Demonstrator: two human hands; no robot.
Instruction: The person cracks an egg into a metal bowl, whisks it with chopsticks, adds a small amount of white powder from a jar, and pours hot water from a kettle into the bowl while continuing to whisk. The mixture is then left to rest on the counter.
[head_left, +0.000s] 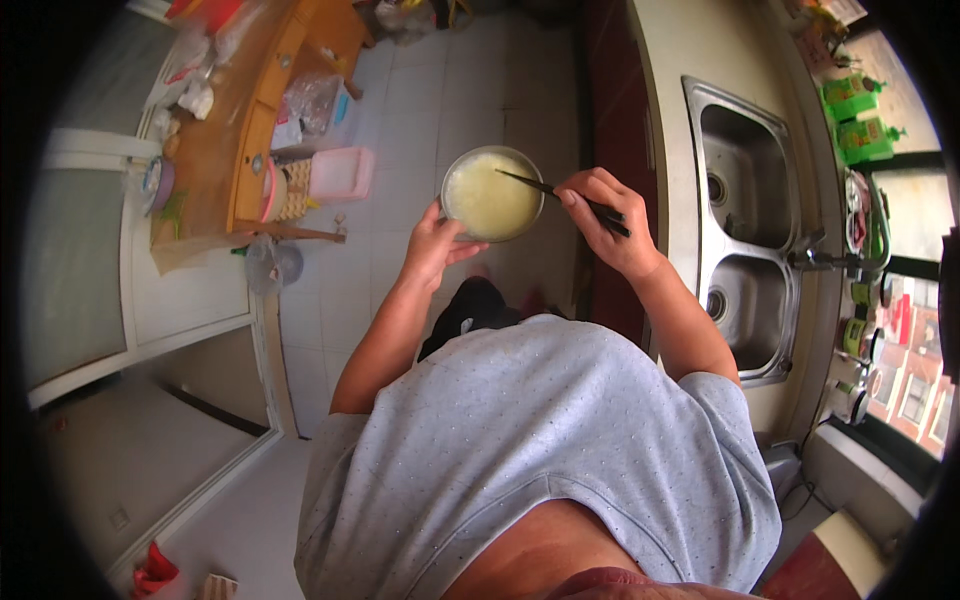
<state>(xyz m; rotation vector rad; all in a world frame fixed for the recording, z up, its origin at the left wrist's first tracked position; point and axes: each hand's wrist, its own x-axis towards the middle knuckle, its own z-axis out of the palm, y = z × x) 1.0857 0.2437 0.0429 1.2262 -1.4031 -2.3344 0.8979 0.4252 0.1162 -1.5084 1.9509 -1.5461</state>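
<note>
A round bowl (541, 209) holds a pale yellow, slightly frothy liquid (491, 199). My left hand (442, 247) grips it from the near left side, with the thumb by the rim and the fingers beneath. In my right hand (611, 221) is a pair of dark chopsticks (536, 184), held at the thick ends. Their thin tips reach over the right rim and touch or dip into the liquid; how deep cannot be told. The bowl is held in the air in front of my body, above the tiled floor.
To the right, a counter (679, 45) carries a double steel sink (694, 120) with a faucet (814, 255). Green pump bottles (862, 139) stand by the window. At left are a wooden table (225, 142), a pink plastic tub (343, 172), egg cartons (298, 184) and a sliding door (131, 247).
</note>
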